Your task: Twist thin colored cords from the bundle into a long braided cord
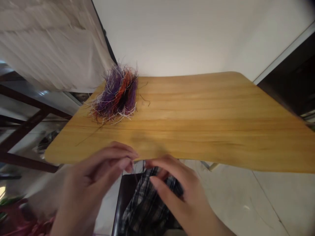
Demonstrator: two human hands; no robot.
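Observation:
My left hand (98,173) is at the near edge of the wooden table (209,111), thumb and fingertips pinched together. A thin strand seems to hang from this pinch, too fine and blurred to name surely. Just to its right, my right hand (172,183) has its thumb and fingers apart, with nothing visible between them. On the table's left side lies a bundle of purple, orange, dark and white strands (118,91), its ends frayed. A loose dark strand (145,99) rests beside the bundle.
A white wall (187,36) rises behind the table. Pale fabric (56,49) hangs at the upper left, above a dark red-brown frame (27,127). Below my hands are checked cloth (147,200) and a dark seat (123,196). Pale floor tiles (233,196) show at right.

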